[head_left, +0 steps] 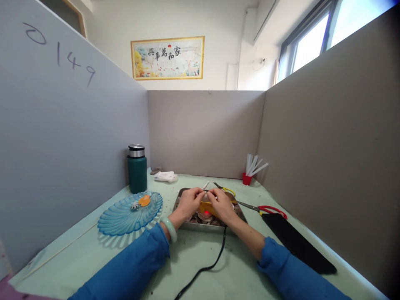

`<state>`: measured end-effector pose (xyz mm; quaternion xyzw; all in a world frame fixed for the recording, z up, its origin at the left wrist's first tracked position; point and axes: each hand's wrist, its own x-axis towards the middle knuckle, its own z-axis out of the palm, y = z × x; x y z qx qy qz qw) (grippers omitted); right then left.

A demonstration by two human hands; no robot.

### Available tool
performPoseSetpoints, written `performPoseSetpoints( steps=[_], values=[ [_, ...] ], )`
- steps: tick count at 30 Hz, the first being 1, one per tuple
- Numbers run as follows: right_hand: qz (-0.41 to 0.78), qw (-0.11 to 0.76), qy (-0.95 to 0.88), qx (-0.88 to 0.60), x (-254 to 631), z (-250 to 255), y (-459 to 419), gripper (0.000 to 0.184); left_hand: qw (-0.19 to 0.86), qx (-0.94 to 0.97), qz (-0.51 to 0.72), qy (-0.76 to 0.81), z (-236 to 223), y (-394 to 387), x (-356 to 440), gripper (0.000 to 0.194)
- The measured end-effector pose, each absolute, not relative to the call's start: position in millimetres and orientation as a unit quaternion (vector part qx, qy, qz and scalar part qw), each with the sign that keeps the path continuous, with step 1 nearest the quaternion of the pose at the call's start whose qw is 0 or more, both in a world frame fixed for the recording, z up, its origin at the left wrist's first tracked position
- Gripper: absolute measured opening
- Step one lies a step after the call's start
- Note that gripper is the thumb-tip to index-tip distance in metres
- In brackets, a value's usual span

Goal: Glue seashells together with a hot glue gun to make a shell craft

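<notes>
Above a metal tray (200, 227) of shells, my left hand (190, 203) and my right hand (221, 205) meet with fingertips pinched together. Something small and pale shows between them, too small and covered to name. Below and between the hands lies a yellow glue gun (206, 207) with a lit red light, resting on the shells (204, 217). A black cord (208, 268) runs from the tray toward the front. A short white stick (205, 185) pokes up just behind my fingers. My left wrist wears a pale green bangle.
At left stand a blue shell-shaped plate (120, 218) holding an orange piece (144, 201), and a green bottle (137, 171). Right of the tray are red-handled scissors (271, 209), a yellow-handled tool (229, 190), a black flat piece (296, 241) and a red cup (246, 179) of white sticks. Partitions enclose the table.
</notes>
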<state>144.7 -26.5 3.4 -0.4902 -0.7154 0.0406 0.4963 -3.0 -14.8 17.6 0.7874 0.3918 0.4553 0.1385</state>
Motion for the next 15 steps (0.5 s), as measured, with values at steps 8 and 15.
performPoseSetpoints(
  steps=[8, 15],
  values=[
    [0.026, 0.49, -0.713, -0.501, 145.4, 2.8, -25.5, 0.021, 0.157, 0.783, 0.468, 0.378, 14.9, -12.6, -2.6, 0.022],
    [0.029, 0.5, -0.714, -0.49, 145.3, 2.0, -25.0, 0.019, 0.146, 0.783, 0.461, 0.39, 15.5, -13.1, -3.2, 0.022]
  ],
)
